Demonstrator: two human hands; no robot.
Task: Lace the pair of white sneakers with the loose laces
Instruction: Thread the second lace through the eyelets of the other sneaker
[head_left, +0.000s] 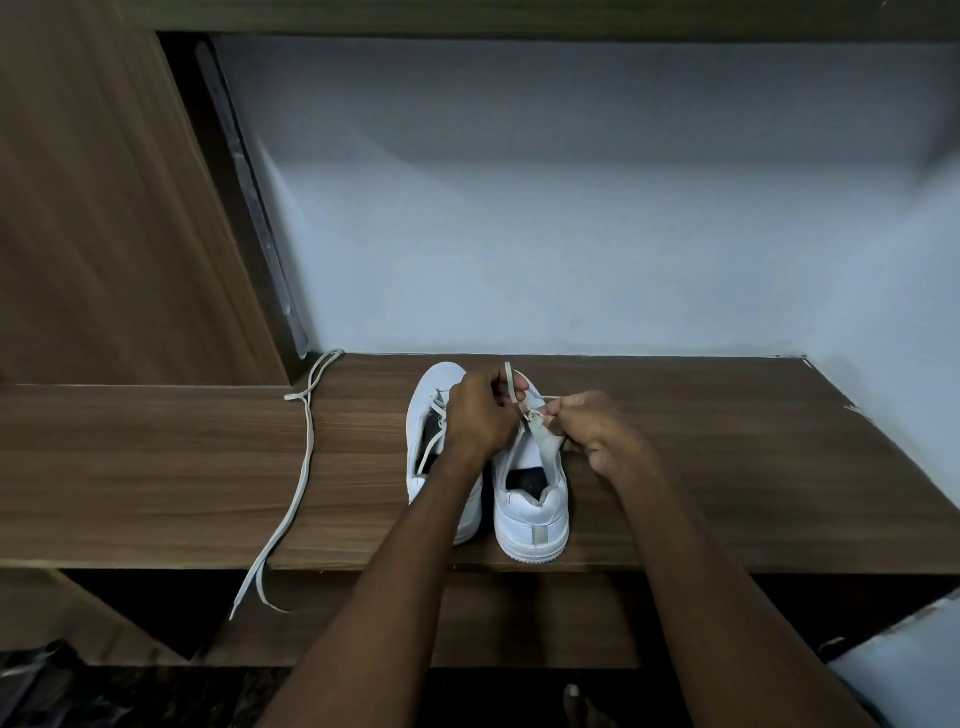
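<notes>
Near counter (675, 467) front edge | white sneakers (530, 514) side by side | left hand (480, 415), right hand (597, 431) fingers pinched lace (511, 382) | spare lace (301, 467) overhung edge

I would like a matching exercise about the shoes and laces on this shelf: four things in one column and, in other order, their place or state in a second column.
Things:
1. spare lace
2. left sneaker
3. right sneaker
4. wall

Places or states:
A. under both hands, being laced
B. pale, behind the shelf
C. hanging over the shelf's front edge
D. partly laced, nearer the spare lace

Pairs: 1-C, 2-D, 3-A, 4-B
</notes>
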